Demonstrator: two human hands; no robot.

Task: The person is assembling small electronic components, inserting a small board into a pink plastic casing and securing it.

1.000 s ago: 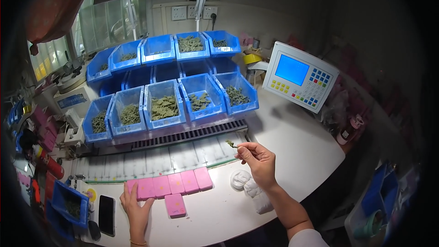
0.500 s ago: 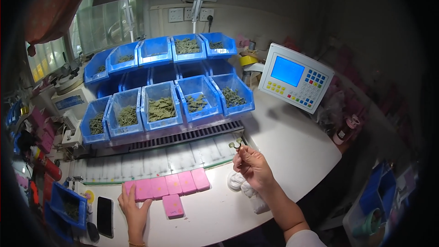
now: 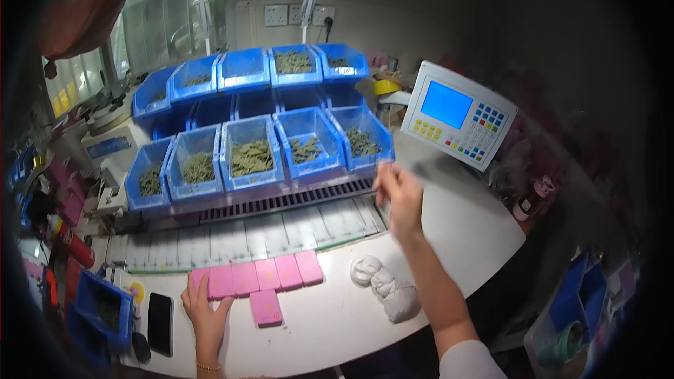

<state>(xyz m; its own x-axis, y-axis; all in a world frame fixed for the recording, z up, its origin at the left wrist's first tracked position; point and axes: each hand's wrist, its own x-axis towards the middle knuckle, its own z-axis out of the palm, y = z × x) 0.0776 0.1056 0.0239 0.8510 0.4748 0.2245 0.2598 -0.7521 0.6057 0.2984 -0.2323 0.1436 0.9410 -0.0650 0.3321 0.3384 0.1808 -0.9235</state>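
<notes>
My left hand (image 3: 206,312) rests at the left end of a row of pink blocks (image 3: 268,275), fingers spread, fingertips and thumb touching the leftmost ones. One more pink block (image 3: 265,308) lies just in front of the row. My right hand (image 3: 400,200) is raised at the near right corner of the bin rack, fingers pinched together. Blur hides what, if anything, is between its fingertips. Close behind it is a blue bin (image 3: 385,146) of small green pieces (image 3: 363,142).
Blue bins stand in tiers behind a lit glass strip (image 3: 246,242). A keypad unit with a blue screen (image 3: 447,104) stands right. A white cloth bundle (image 3: 385,286) lies below my right forearm. A phone (image 3: 161,323) and a small blue bin (image 3: 104,309) are at the left.
My right hand has moved up and slightly right, toward the right-hand bin. The small green forked pieces seen in its fingertips no longer show clearly. My left hand stays at the blocks.
</notes>
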